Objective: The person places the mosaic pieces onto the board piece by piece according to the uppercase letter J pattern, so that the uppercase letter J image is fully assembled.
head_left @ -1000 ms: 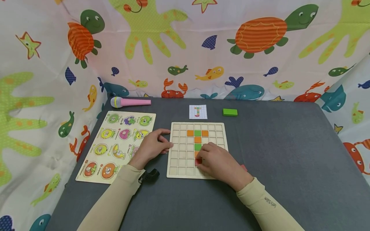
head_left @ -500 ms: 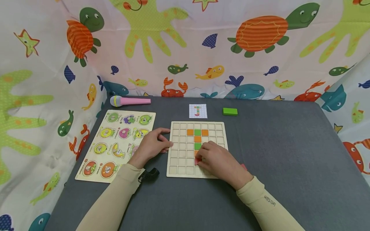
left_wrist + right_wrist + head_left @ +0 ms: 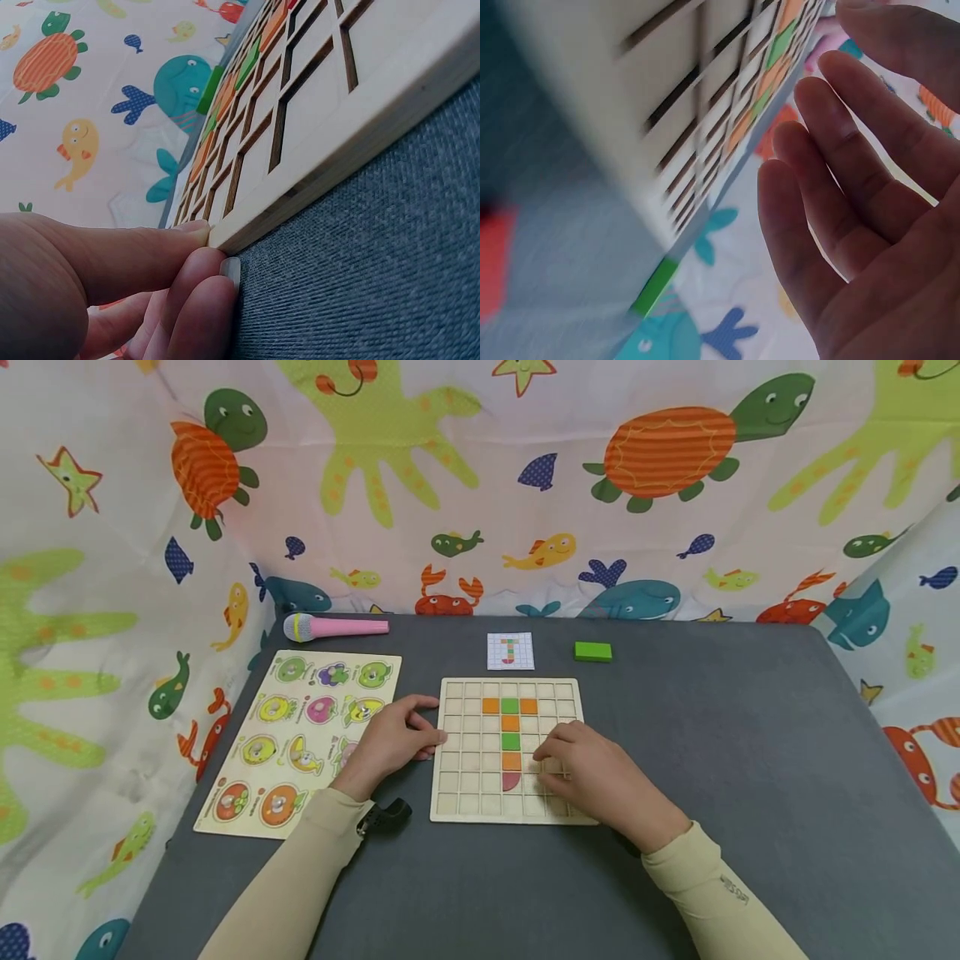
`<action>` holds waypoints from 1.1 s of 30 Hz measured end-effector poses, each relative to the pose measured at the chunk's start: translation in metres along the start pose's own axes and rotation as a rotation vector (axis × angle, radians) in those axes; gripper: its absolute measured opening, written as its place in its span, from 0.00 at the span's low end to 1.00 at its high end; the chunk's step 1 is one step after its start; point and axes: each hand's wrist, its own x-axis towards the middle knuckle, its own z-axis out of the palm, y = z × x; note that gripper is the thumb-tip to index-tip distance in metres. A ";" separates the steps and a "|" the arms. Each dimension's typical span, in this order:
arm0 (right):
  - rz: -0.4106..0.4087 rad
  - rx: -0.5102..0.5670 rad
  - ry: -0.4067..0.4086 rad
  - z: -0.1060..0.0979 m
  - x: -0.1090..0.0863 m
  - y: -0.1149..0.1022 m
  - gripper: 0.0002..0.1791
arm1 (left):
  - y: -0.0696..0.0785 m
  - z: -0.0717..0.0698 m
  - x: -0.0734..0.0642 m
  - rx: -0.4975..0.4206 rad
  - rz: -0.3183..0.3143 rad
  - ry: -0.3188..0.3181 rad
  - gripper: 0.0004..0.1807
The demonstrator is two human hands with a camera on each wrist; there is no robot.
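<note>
A wooden grid board (image 3: pixel 465 768) lies on the grey table. My left hand (image 3: pixel 393 739) pinches its left edge, thumb on top and fingers at the side, as the left wrist view shows. Orange and green squares form a short row and a column (image 3: pixel 511 741) in its cells. At the column's lower end sits a red piece with a rounded side (image 3: pixel 511 782). My right hand (image 3: pixel 600 772) hovers over the board's right part, fingers loosely bent and holding nothing. In the right wrist view, a blurred red piece (image 3: pixel 493 262) lies on the table beside the board.
Behind the board lie a small card (image 3: pixel 510 652) with a coloured grid pattern and a green block (image 3: pixel 592 652). A fruit puzzle board (image 3: pixel 247 828) is at the left, with a pink toy microphone (image 3: pixel 348 627) behind it. A printed curtain (image 3: pixel 495 502) surrounds the table's back and sides.
My right hand has let go of the red piece and moved right, uncovering it in its cell. The left hand stays at the board's edge.
</note>
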 end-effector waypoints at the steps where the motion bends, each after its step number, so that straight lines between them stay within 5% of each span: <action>1: 0.017 -0.001 -0.003 -0.002 -0.005 0.004 0.13 | -0.001 0.000 0.000 0.000 0.001 0.001 0.33; 16: 0.109 -0.059 -0.005 -0.020 -0.076 0.052 0.15 | -0.001 -0.002 -0.001 -0.012 -0.002 -0.014 0.33; 33: 0.144 -0.076 -0.022 -0.016 -0.087 0.065 0.14 | 0.000 0.000 -0.001 -0.002 -0.004 -0.009 0.32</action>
